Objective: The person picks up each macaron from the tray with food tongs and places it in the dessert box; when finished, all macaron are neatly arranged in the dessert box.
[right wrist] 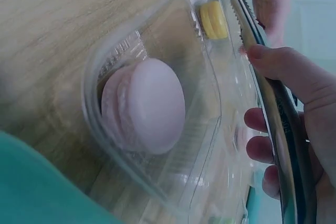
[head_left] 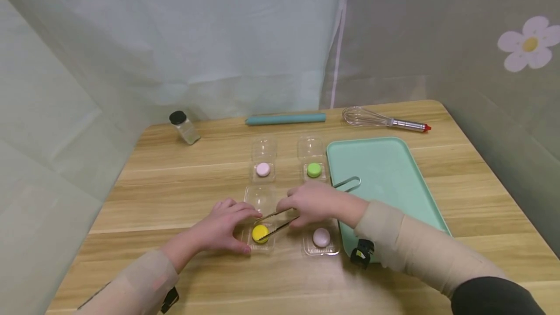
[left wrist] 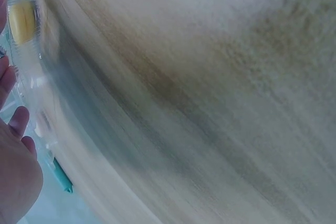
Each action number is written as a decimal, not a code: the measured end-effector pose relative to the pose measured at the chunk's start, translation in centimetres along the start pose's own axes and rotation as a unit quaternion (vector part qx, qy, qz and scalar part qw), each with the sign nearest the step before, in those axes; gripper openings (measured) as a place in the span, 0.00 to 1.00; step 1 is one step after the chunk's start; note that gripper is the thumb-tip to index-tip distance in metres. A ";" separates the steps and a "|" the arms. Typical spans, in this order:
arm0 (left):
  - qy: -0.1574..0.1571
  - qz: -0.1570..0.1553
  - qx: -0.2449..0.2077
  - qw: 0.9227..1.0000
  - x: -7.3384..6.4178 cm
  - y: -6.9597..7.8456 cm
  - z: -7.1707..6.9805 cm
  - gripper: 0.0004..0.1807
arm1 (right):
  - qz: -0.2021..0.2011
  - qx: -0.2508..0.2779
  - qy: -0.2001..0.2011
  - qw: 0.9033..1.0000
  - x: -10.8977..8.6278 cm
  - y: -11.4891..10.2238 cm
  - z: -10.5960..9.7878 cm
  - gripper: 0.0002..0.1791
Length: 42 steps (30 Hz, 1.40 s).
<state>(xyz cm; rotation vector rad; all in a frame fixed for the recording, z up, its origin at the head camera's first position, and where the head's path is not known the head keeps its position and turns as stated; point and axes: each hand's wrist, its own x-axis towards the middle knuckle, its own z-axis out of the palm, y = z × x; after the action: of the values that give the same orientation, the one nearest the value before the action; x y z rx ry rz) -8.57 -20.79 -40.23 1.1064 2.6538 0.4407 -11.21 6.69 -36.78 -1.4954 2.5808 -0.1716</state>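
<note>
My right hand (head_left: 312, 201) grips metal tongs (right wrist: 278, 119) with serrated tips, held between thumb and fingers. The tongs' arms stand apart at a yellow macaron (head_left: 259, 231), which sits in a clear plastic box (head_left: 269, 244); whether both tips touch it I cannot tell. Beside that box my left hand (head_left: 225, 227) has its thumb and forefinger stretched toward the box's edge, fingers fairly straight. A pale pinkish macaron (right wrist: 157, 106) lies in another clear box (right wrist: 202, 145), close under the right wrist.
Farther back, open clear boxes hold a pink macaron (head_left: 263, 169) and a green macaron (head_left: 313, 170). A mint tray (head_left: 380, 169) lies at right, partly under the right arm. Along the back are a shaker jar (head_left: 187, 129), a teal rod (head_left: 286, 119) and a whisk (head_left: 385, 119).
</note>
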 end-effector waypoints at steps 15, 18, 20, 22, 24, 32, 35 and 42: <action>0.005 -0.004 0.017 1.000 0.0 0.4 -0.1 0.43 | 0.046 0.068 0.041 0.996 -4.6 4.2 -1.2 0.26; 0.007 -0.005 0.020 1.000 -0.1 0.4 -0.1 0.43 | 0.054 0.064 0.069 0.994 -5.6 5.1 -1.6 0.26; 0.009 -0.005 0.023 1.000 -0.1 0.4 -0.2 0.42 | 0.060 0.066 0.087 0.992 -6.3 5.7 -1.8 0.26; 0.011 -0.004 0.025 1.000 -0.1 0.4 -0.2 0.42 | 0.068 0.064 0.103 0.990 -6.9 6.2 -1.8 0.26; 0.013 -0.003 0.026 1.000 -0.1 0.4 -0.3 0.42 | 0.077 0.061 0.117 0.988 -7.5 6.8 -1.7 0.26; 0.014 -0.006 0.035 0.999 -0.1 0.5 -0.2 0.42 | 0.135 0.047 0.164 0.976 -10.0 8.5 -1.4 0.27; 0.015 -0.005 0.035 0.999 -0.2 0.5 -0.1 0.42 | 0.157 0.046 0.178 0.970 -11.1 9.3 -1.3 0.26; 0.018 -0.001 0.039 0.999 -0.4 0.4 -0.2 0.43 | 0.199 0.054 0.186 0.961 -13.6 10.8 -1.2 0.26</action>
<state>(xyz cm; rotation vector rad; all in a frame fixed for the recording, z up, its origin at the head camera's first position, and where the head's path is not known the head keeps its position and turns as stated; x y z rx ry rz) -8.14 -20.85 -39.87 1.1287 2.7246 0.3643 -13.96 23.86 -36.43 -0.9504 3.0399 -0.5812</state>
